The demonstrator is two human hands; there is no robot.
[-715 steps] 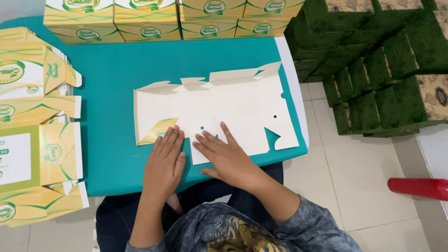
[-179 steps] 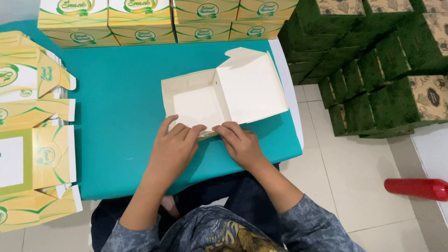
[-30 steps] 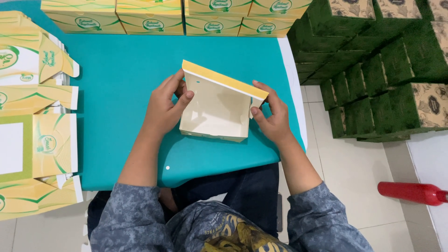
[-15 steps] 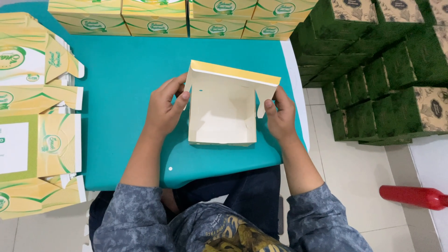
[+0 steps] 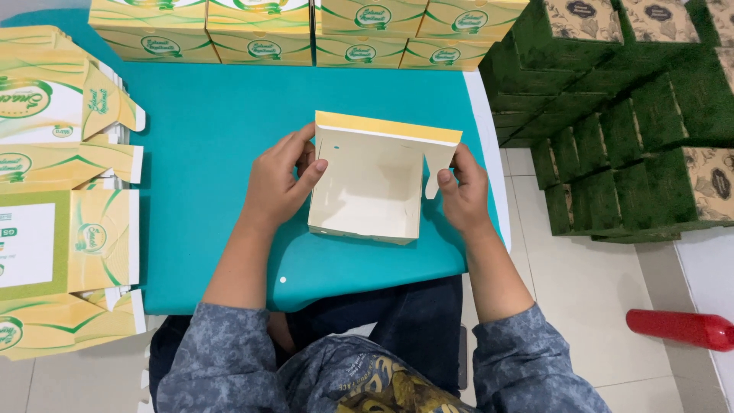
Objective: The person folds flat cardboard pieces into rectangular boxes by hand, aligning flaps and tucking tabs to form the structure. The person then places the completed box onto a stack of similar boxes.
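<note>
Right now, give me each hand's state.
Left hand: gripping the left wall of the half-folded box.
Right hand: holding the box's right side flap.

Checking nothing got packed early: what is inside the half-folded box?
The box shows only bare white card inside, held by the left hand and right hand. The near wall hides a strip of floor.

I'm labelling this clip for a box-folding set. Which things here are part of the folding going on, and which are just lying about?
In the job:
- half-folded box, held by left hand and right hand
- flat blanks stacked at left
- finished yellow boxes along the far edge
- teal table

Lying about:
- green boxes stacked on the floor
- red cylinder on the floor
</note>
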